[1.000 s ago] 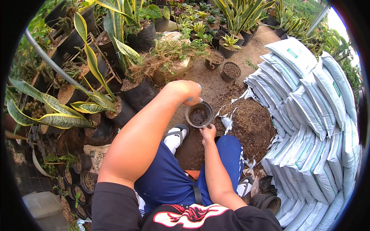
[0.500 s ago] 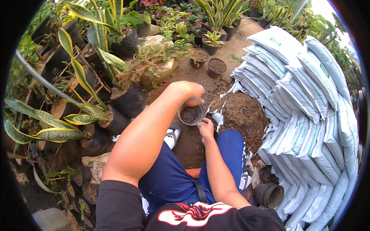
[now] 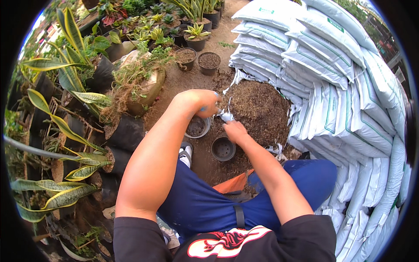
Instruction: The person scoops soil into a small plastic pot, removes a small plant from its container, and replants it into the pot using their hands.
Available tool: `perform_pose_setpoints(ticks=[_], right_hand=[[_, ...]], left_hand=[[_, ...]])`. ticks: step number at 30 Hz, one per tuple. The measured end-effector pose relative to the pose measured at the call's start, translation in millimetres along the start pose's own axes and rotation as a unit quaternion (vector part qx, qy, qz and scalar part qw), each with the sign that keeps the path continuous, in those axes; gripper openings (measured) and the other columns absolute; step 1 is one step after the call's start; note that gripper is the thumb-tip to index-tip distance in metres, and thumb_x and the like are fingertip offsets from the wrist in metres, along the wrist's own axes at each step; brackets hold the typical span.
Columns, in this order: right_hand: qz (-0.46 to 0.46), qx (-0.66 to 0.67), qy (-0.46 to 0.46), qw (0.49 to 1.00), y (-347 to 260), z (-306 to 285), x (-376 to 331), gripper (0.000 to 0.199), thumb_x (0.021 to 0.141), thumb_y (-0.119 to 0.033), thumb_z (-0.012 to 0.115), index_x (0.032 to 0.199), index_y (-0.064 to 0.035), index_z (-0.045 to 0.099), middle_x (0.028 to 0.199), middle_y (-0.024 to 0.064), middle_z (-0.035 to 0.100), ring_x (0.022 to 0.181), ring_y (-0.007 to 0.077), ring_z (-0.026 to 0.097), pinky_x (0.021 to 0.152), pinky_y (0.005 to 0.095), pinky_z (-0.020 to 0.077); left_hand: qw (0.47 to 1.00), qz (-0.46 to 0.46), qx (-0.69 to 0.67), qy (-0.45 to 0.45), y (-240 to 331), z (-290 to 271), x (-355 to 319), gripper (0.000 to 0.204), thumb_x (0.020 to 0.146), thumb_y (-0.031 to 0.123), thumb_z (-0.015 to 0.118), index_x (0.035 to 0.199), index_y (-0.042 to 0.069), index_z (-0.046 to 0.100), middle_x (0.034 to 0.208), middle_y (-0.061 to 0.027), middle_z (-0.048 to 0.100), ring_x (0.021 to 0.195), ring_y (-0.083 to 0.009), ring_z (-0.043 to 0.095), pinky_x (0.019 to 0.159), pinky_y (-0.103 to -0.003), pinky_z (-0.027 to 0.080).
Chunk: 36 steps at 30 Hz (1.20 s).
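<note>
My left hand (image 3: 206,104) is over the far rim of a grey pot (image 3: 196,134) holding some dark soil. Its fingers are curled toward the soil heap, and whatever they grip is hidden. My right hand (image 3: 235,131) is closed at a strip of torn white plastic (image 3: 226,116) and appears to pinch its edge. Just below that hand, a black pot (image 3: 223,149) with holes in its bottom stands on the ground. Beyond the plastic rises a heap of brown soil mix (image 3: 259,109).
White filled sacks (image 3: 336,105) are stacked high on the right. Two soil-filled pots (image 3: 209,61) stand ahead. Potted snake plants (image 3: 74,161) crowd the left. A root-covered clump (image 3: 139,87) lies near my left forearm. Something orange (image 3: 231,182) lies between my legs.
My right hand has left the grey pot's rim and moved to the torn plastic. The black pot now shows fully. My right knee has swung outward, and the view has shifted right.
</note>
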State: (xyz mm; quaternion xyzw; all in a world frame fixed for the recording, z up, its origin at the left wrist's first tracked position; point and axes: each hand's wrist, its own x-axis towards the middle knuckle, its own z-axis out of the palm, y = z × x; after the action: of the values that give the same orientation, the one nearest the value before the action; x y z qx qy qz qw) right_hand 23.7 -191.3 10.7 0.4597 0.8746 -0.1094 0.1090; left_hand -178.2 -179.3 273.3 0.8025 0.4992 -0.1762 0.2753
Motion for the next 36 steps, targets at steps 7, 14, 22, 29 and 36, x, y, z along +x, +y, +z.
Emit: perform_pose_setpoints(ticks=[7, 14, 22, 29, 36], right_hand=[[0.085, 0.168, 0.042, 0.981, -11, 52, -65, 0.043, 0.087, -0.019, 0.074, 0.122, -0.003, 0.055, 0.118, 0.0206, 0.064, 0.112, 0.0412, 0.064, 0.094, 0.0511, 0.0545], [0.19, 0.378, 0.15, 0.894, -7, 93, -66, 0.03, 0.085, -0.013, 0.072, 0.108, 0.0011, 0.06, 0.093, 0.026, 0.07, 0.096, 0.044, 0.069, 0.084, 0.0515, 0.0543], [0.141, 0.673, 0.295, 0.664, 59, -26, -68, 0.019, 0.089, -0.007, 0.065, 0.106, 0.0015, 0.064, 0.085, 0.0046, 0.069, 0.07, 0.0133, 0.064, 0.063, 0.0318, 0.0525], [0.069, 0.806, 0.372, 0.455, 141, -111, -171, 0.025, 0.098, -0.033, 0.068, 0.112, -0.0121, 0.066, 0.097, -0.0025, 0.068, 0.085, 0.0089, 0.062, 0.068, 0.0284, 0.0528], [-0.064, 0.862, 0.212, 0.457, 160, -102, -221, 0.066, 0.099, -0.05, 0.064, 0.15, -0.0146, 0.042, 0.131, 0.0056, 0.058, 0.12, 0.0247, 0.06, 0.089, 0.0481, 0.0608]], left_hand=[[0.999, 0.011, 0.018, -0.047, 18, 16, 32, 0.057, 0.098, 0.03, 0.059, 0.151, 0.011, 0.049, 0.138, -0.0198, 0.063, 0.127, -0.0354, 0.06, 0.106, -0.042, 0.048], [0.999, -0.018, 0.039, 0.005, 44, 21, 56, 0.057, 0.098, 0.031, 0.061, 0.151, 0.012, 0.049, 0.134, -0.0214, 0.065, 0.124, -0.0365, 0.062, 0.104, -0.043, 0.049], [0.98, -0.173, 0.084, 0.042, 82, 29, 73, 0.099, 0.093, 0.046, 0.069, 0.161, -0.002, 0.014, 0.133, -0.0307, 0.062, 0.12, -0.041, 0.065, 0.1, -0.047, 0.052], [0.961, 0.012, -0.116, 0.25, 175, 4, 107, 0.061, 0.086, 0.003, 0.056, 0.145, -0.001, 0.043, 0.113, -0.0328, 0.069, 0.105, -0.0424, 0.071, 0.094, -0.048, 0.055], [0.933, 0.129, -0.25, 0.222, 189, 13, 113, 0.047, 0.09, 0.001, 0.054, 0.138, 0.0, 0.055, 0.116, -0.024, 0.07, 0.097, -0.0244, 0.074, 0.074, -0.039, 0.061]])
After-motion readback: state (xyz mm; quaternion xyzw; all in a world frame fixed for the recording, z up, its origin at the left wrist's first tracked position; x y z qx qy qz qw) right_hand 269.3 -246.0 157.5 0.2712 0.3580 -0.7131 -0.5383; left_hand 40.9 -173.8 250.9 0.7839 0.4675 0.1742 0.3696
